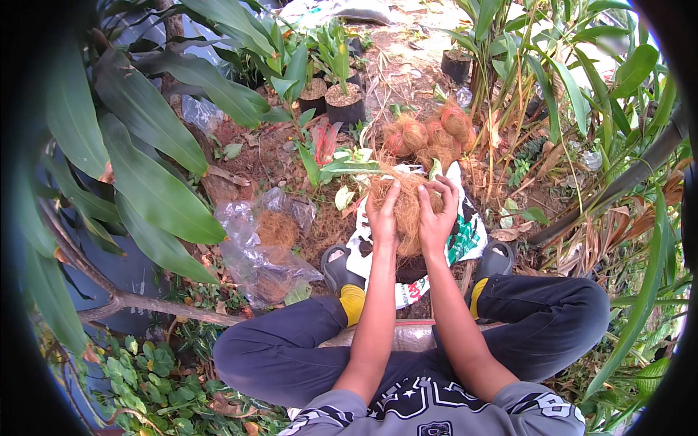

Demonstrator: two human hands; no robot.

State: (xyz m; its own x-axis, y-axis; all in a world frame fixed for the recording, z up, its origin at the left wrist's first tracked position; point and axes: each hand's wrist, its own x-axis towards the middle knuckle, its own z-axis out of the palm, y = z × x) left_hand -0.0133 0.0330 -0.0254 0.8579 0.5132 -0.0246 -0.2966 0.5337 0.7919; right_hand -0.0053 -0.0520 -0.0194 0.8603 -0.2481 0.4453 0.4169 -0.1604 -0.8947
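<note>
Between my two hands is a clump of brown coconut fibre (409, 212), with loose strands hanging down. My left hand (384, 218) presses on its left side, and my right hand (438, 216) curls round its right side. A long green leaf (352, 167) sticks out leftward at the clump's far edge; whether it grows from inside the clump I cannot tell. Beneath my hands lies an opened white and green plastic sack (471, 234), with dark soil (411, 271) showing on it below my wrists.
Several fibre balls tied with red string (414, 136) lie beyond the sack. To the left sits a clear plastic bag (243, 236) holding more fibre (276, 229). Potted seedlings (345, 103) stand farther off. Broad leaves (156, 178) and a branch (174, 308) crowd the left side.
</note>
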